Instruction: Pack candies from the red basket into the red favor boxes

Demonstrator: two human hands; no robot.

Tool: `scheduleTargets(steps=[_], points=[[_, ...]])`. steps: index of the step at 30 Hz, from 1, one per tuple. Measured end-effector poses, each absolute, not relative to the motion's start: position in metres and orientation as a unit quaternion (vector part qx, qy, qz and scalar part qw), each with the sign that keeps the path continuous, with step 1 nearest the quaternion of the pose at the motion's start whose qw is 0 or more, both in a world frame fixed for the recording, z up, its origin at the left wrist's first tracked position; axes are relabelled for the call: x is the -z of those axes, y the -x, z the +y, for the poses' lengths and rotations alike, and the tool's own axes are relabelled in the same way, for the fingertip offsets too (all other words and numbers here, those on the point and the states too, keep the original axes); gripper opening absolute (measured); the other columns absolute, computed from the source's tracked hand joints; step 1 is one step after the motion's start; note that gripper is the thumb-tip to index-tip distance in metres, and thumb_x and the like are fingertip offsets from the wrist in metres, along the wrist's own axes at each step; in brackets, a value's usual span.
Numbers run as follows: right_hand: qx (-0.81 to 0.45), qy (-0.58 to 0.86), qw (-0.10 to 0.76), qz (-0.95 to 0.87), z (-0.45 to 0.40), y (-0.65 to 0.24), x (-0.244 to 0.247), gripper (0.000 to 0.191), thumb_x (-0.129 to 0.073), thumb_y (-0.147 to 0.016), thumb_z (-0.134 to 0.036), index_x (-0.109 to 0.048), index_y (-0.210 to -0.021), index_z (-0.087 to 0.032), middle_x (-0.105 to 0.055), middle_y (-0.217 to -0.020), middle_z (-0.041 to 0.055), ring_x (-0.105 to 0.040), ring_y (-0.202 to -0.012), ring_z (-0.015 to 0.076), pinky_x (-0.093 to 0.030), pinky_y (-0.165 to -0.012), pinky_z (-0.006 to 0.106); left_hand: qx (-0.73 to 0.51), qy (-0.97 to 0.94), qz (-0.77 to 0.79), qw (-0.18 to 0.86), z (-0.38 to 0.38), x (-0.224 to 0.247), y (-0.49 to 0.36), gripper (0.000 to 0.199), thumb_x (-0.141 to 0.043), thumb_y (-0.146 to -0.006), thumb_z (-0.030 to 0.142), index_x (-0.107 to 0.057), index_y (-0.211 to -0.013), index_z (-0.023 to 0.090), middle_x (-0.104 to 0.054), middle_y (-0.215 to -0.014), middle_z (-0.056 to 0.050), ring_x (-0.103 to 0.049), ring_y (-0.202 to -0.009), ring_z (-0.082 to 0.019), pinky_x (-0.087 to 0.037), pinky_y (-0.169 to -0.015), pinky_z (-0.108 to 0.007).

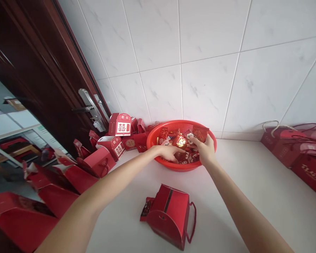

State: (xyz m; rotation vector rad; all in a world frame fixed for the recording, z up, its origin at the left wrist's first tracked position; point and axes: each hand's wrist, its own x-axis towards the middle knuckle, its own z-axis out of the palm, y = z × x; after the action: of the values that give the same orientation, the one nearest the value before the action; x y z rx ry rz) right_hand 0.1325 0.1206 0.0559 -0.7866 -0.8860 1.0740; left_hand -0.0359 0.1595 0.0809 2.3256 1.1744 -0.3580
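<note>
A red plastic basket [183, 167] holds several wrapped candies, one of them a shiny gold-red packet [181, 141]. Inside its left front part is my left hand [171, 153], fingers reaching among the wrappers; whether they grip anything is too hidden to tell. At the basket's right side my right hand [205, 147] has its thumb and fingers closed on a red packet [201, 132]. Nearer to me a red box [171, 214] with a cord handle lies on the white table [126, 211], a dark red packet [146, 209] sticking out on its left.
Several red boxes [100, 161] line the left side, some open. More red boxes with cord handles [284, 147] stand at the right edge. Behind are a tiled wall [208, 88] and a dark door [42, 63] with a metal handle.
</note>
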Motion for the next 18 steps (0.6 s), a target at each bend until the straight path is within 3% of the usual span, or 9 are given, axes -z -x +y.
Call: scheduleTargets(steps=[2, 4, 9, 13, 18], points=[[-0.475, 0.355, 0.698, -0.401, 0.121, -0.133, -0.055, 0.036, -0.085, -0.061, -0.034, -0.062, -0.088, -0.023, -0.073, -0.087, 0.002, -0.07, -0.08, 0.0257, -0.062, -0.068, 0.041, 0.081, -0.861, 0.439, 0.245, 0.161, -0.08, 0.036, 0.069, -0.066, -0.073, 0.024, -0.053, -0.142, 0.026, -0.07, -0.122, -0.005, -0.068, -0.1, -0.021, -0.05, -0.078, -0.025], [-0.473, 0.356, 0.696, -0.406, 0.122, -0.133, -0.054, 0.036, -0.084, -0.062, -0.035, -0.062, -0.088, -0.023, -0.073, -0.087, 0.0022, -0.07, -0.081, 0.0264, -0.062, -0.068, 0.041, 0.049, -0.869, 0.439, 0.224, 0.163, -0.081, 0.038, 0.071, -0.068, -0.072, 0.023, -0.054, -0.141, 0.026, -0.067, -0.129, -0.005, -0.066, -0.109, -0.022, -0.049, -0.086, -0.026], [-0.483, 0.345, 0.697, -0.403, 0.121, -0.132, -0.055, 0.037, -0.084, -0.062, -0.035, -0.062, -0.089, -0.023, -0.074, -0.088, 0.0023, -0.072, -0.082, 0.0272, -0.063, -0.07, 0.044, 0.172, -0.838, 0.479, 0.199, 0.169, -0.087, 0.049, 0.06, -0.076, -0.06, 0.026, -0.071, -0.12, 0.027, -0.076, -0.101, -0.003, -0.068, -0.084, -0.022, -0.05, -0.071, -0.026], [-0.481, 0.348, 0.695, -0.405, 0.12, -0.132, -0.056, 0.036, -0.084, -0.063, -0.035, -0.062, -0.089, -0.024, -0.074, -0.088, 0.002, -0.072, -0.083, 0.0273, -0.064, -0.07, 0.043, 0.184, -0.829, 0.498, 0.176, 0.172, -0.08, 0.05, 0.045, -0.078, -0.054, 0.026, -0.077, -0.099, 0.029, -0.076, -0.106, -0.004, -0.066, -0.086, -0.024, -0.049, -0.069, -0.027], [-0.48, 0.346, 0.699, -0.402, 0.121, -0.133, -0.058, 0.036, -0.084, -0.062, -0.034, -0.062, -0.088, -0.023, -0.074, -0.088, 0.0021, -0.072, -0.087, 0.0276, -0.064, -0.073, 0.043, 0.188, -0.828, 0.495, 0.186, 0.174, -0.071, 0.044, 0.031, -0.077, -0.053, 0.027, -0.077, -0.084, 0.029, -0.077, -0.092, -0.002, -0.064, -0.074, -0.019, -0.046, -0.062, -0.024]])
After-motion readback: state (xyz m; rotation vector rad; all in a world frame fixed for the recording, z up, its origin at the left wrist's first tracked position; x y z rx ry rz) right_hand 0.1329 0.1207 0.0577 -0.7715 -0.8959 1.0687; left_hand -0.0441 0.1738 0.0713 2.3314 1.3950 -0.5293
